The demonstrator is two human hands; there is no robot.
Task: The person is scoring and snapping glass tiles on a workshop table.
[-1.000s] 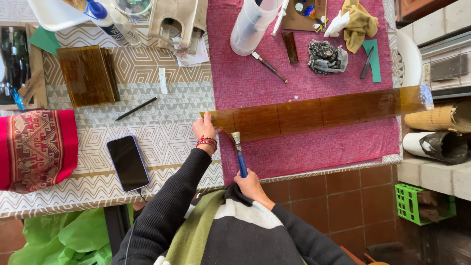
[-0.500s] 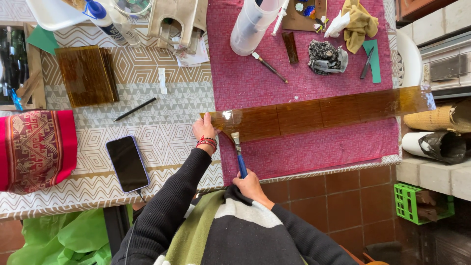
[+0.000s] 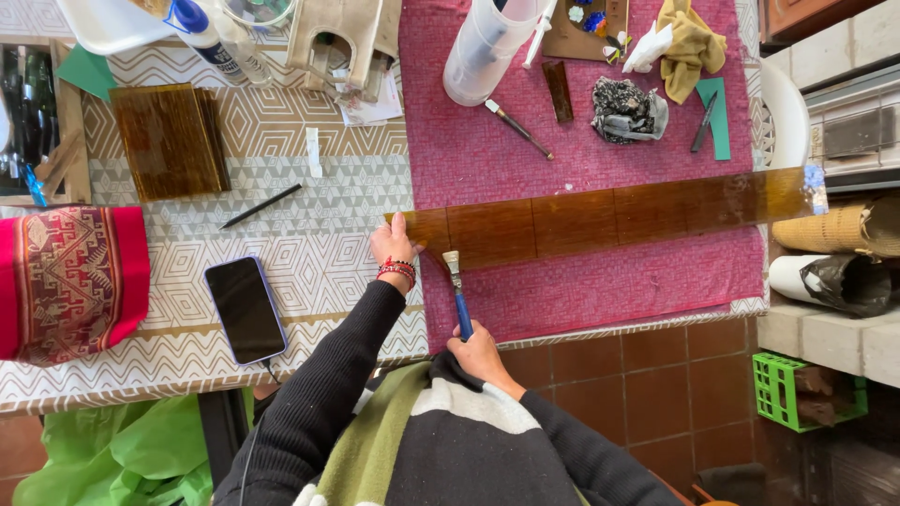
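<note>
A long amber glass strip with score lines across it lies on a pink mat and overhangs the table at the right. My left hand, with a red beaded bracelet, presses down on the strip's left end. My right hand grips the blue handle of a metal-headed tool. The tool's head meets the strip's near edge just right of my left hand.
Stacked amber glass sheets, a black pen, a dark phone and a red woven cloth lie to the left. A clear jug, a small brush, rags and small tools sit behind the strip. A green crate stands on the floor.
Both hands and the tool stay almost where they were. A bright glare on the strip's left end half a second ago is gone.
</note>
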